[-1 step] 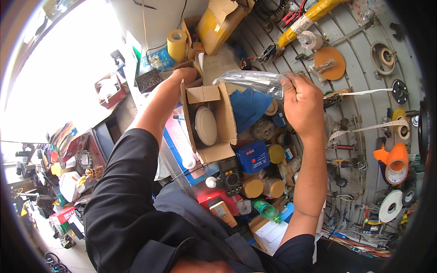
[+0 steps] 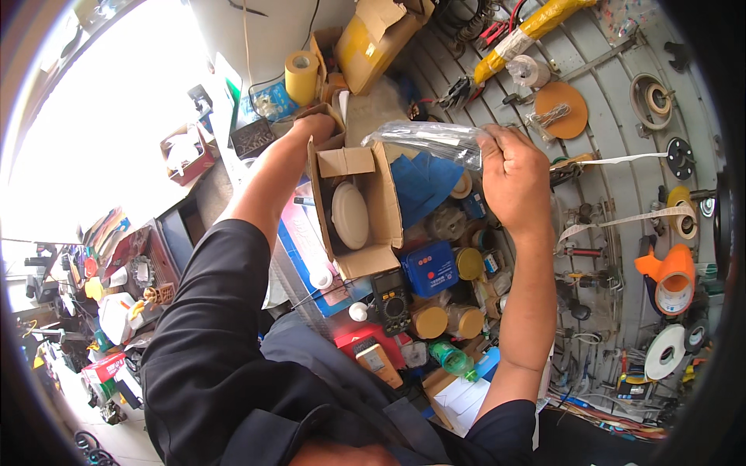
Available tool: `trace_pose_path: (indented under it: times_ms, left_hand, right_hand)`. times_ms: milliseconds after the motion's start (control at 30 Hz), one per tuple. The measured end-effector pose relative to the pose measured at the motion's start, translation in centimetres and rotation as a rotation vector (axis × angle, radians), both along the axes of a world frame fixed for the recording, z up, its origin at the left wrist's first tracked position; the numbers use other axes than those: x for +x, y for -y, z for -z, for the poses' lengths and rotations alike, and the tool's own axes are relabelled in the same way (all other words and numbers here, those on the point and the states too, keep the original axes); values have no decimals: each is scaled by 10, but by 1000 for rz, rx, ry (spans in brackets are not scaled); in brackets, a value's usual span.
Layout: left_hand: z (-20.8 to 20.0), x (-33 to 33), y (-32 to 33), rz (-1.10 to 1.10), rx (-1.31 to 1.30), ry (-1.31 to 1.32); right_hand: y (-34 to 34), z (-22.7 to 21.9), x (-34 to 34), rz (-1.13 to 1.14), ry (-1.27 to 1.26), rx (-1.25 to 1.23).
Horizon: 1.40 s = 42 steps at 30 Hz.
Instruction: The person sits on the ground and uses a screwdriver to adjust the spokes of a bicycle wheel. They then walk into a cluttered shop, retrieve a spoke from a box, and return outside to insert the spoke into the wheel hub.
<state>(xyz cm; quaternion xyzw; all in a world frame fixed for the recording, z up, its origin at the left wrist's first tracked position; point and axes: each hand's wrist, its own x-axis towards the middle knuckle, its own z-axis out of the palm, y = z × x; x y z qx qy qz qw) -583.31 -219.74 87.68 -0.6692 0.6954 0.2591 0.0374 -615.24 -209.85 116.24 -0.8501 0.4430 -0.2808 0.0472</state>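
Note:
My right hand (image 2: 515, 179) is closed round one end of a clear plastic bag (image 2: 423, 141) with long, thin dark pieces inside. The bag stretches leftward from the fist, above a blue cloth-like sheet (image 2: 423, 186). My left hand (image 2: 315, 126) reaches into a small cardboard box (image 2: 332, 116) farther back; its fingers are hidden inside. Nearer to me an open cardboard box (image 2: 385, 213) holds a round white lid-like piece (image 2: 350, 216).
A black multimeter (image 2: 391, 299), a blue case (image 2: 431, 269), jars with tan lids (image 2: 429, 321) and a green bottle (image 2: 453, 357) crowd the bench. On the right, a slatted wall (image 2: 598, 101) carries tape rolls and tools. A yellow tape roll (image 2: 301, 74) stands behind my left hand.

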Motion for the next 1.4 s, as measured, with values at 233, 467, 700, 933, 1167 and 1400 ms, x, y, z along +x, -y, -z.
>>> trace_pose_path:
  times_ms: [233, 467, 700, 933, 1167, 1400]
  left_hand:
    - [-6, -16, -5, -98, -89, 19]
    - [36, 25, 34, 236, -35, 44]
    - [-52, 24, 9, 191, -228, -113]
    - [-66, 70, -78, -444, -251, -1336]
    - [-62, 59, -157, -540, -136, -1845]
    - [-41, 45, -198, -548, -85, -2051]
  right_hand:
    - [-4, -2, -4, 4, -23, -14]
    - [0, -1, 3, -7, -25, -15]
    - [14, 3, 2, -2, 2, -32]
    - [53, 14, 44, -46, 53, 45]
    - [109, 75, 102, -112, 22, 152]
    - [137, 102, 135, -101, -179, 152]
